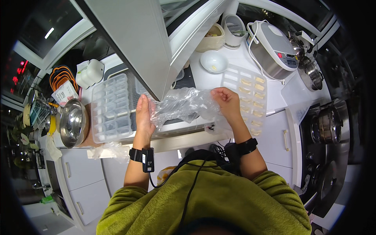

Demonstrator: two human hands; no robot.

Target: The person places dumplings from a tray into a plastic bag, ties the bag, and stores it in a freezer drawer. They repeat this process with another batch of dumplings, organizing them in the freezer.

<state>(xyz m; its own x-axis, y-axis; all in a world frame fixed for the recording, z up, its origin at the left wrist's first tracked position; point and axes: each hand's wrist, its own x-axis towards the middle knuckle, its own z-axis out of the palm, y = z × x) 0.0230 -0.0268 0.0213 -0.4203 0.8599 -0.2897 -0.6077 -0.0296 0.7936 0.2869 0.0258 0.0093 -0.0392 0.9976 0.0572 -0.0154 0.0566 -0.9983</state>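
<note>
A crumpled sheet of clear plastic film or bag (188,102) stretches between both hands above the counter's front edge. My left hand (144,113) holds its left end, with the thumb upright against it. At the other end, my right hand (226,101) pinches the plastic between thumb and fingers. Left of my left hand lies a clear plastic compartment tray (111,107). Beside and partly under my right hand is a white compartment tray (263,102) with dumplings in several of its slots. A small white bowl (214,61) holds a small pale piece.
An open cabinet door (144,38) juts over the counter, close above the plastic. A rice cooker (273,50) stands back right, a stove with a pot (329,126) far right. Steel bowls (73,123) sit at the left. An open drawer (176,142) lies below the counter edge.
</note>
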